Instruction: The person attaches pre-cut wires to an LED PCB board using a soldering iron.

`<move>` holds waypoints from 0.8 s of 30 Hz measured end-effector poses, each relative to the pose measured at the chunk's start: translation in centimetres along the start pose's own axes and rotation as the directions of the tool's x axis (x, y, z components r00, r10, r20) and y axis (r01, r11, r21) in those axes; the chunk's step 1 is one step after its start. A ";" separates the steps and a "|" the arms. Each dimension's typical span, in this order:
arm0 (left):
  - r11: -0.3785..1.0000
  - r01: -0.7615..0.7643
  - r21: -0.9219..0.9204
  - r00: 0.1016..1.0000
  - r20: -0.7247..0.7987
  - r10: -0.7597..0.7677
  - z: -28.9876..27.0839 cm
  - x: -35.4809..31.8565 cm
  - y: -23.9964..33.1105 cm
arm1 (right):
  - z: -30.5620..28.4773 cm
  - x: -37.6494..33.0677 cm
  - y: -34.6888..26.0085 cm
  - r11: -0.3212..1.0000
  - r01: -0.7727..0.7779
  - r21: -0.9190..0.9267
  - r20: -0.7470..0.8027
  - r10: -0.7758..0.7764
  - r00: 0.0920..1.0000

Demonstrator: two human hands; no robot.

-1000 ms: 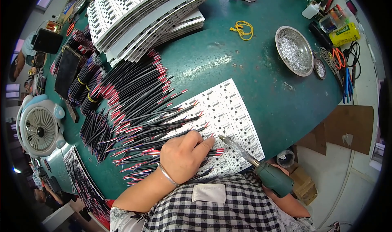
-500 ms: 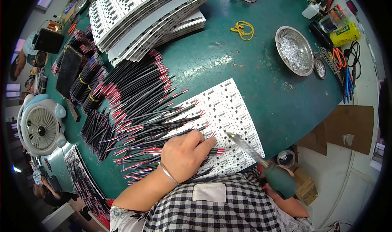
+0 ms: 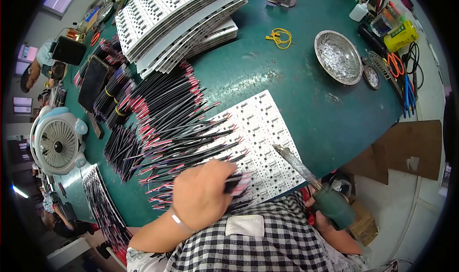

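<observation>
1. White circuit board [image 3: 265, 150]: in the head view it lies flat on the green table [image 3: 315, 114], just in front of the person, its near edge by the checkered apron [image 3: 248, 250]. Black wires [image 3: 203, 128] with red tips lie across its left part.
2. The left hand [image 3: 203, 190], slightly blurred, is curled, with thumb and forefinger pinching a short wire bundle [image 3: 240, 183] with red and white ends above the board's near part. A bracelet [image 3: 177, 219] circles its wrist.
3. The right hand [image 3: 324, 222] is closed around the green handle of a soldering iron [image 3: 306, 173]; the handle hides most of its fingers. The iron slants up and left, its tip over the board's right half; whether it touches cannot be told.
4. Beyond the board stands a stack of similar boards [image 3: 172, 25], left of a yellow cord [image 3: 279, 38] and a metal bowl [image 3: 338, 56] holding silvery bits.
</observation>
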State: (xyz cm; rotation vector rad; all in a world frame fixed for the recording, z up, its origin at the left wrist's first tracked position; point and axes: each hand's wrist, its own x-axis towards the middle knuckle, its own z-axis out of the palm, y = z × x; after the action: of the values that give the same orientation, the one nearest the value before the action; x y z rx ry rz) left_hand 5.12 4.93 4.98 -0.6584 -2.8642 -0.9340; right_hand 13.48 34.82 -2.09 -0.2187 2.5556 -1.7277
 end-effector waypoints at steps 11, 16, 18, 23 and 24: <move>0.978 -0.118 0.170 0.993 0.029 0.115 5.2 -0.9 -2.2 | -0.2 -1.9 -0.1 0.981 -0.078 -0.178 0.122 0.100 0.987; 0.973 -0.125 0.194 0.992 0.043 0.119 5.3 -1.2 -2.2 | 0.3 -1.2 0.4 0.976 0.145 -0.163 0.073 -0.135 0.988; 0.979 -0.099 0.179 0.995 0.039 0.094 5.3 -1.3 -2.0 | 0.4 -0.4 0.2 0.975 0.161 -0.154 0.100 -0.147 0.984; 0.979 -0.103 0.173 0.994 0.039 0.098 5.3 -1.2 -2.2 | 0.5 0.4 -0.7 0.960 0.195 -0.200 0.144 -0.168 0.975; 0.979 -0.101 0.177 0.995 0.039 0.096 5.3 -1.2 -2.2 | 0.6 0.4 -0.7 0.969 0.179 -0.173 0.125 -0.159 0.979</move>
State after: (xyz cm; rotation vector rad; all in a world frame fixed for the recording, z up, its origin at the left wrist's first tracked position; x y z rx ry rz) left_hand 5.67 5.92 -0.71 -0.7932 -2.8657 -0.6490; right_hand 13.20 33.93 -1.65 -0.5404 2.6818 -1.4789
